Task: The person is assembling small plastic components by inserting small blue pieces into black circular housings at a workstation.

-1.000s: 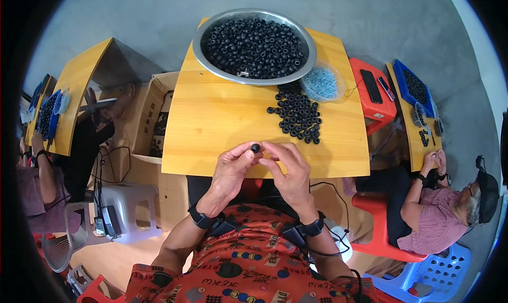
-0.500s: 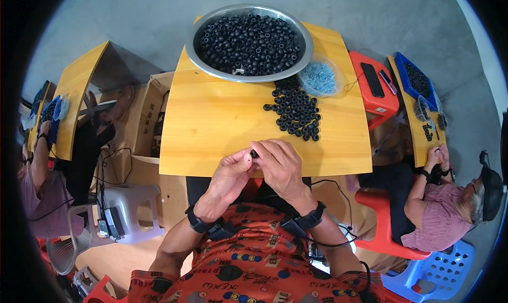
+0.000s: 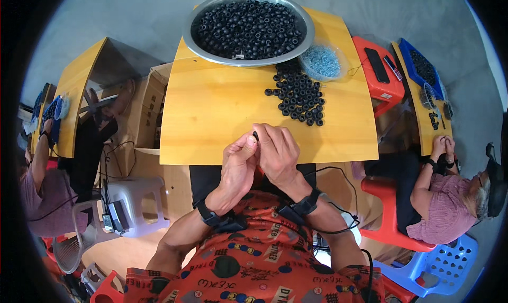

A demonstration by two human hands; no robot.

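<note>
A small black ring-shaped rubber piece (image 3: 255,135) is pinched between both hands just over the table's near edge. My left hand (image 3: 238,163) grips it with the thumb and fingers closed, the thumb on top. From the other side, my right hand (image 3: 279,154) has its curled fingers pressed against the same piece, hiding most of it. Beyond the hands lies a loose pile of similar black rings (image 3: 299,98) on the yellow table (image 3: 211,110). A wide metal basin (image 3: 309,36) full of them stands at the far edge.
Beside the basin sits a clear tub of small bluish pieces (image 3: 321,61). A phone (image 3: 376,65) rests on a red stool (image 3: 382,92) at the right. Co-workers (image 3: 442,205) sit at tables on both sides. A cardboard box (image 3: 150,110) stands left of my table; cables hang nearby.
The view has shifted, so the table and basin appear higher. Both hands stay together around the black piece, drawn slightly closer to each other, with the fingers rearranged on it.
</note>
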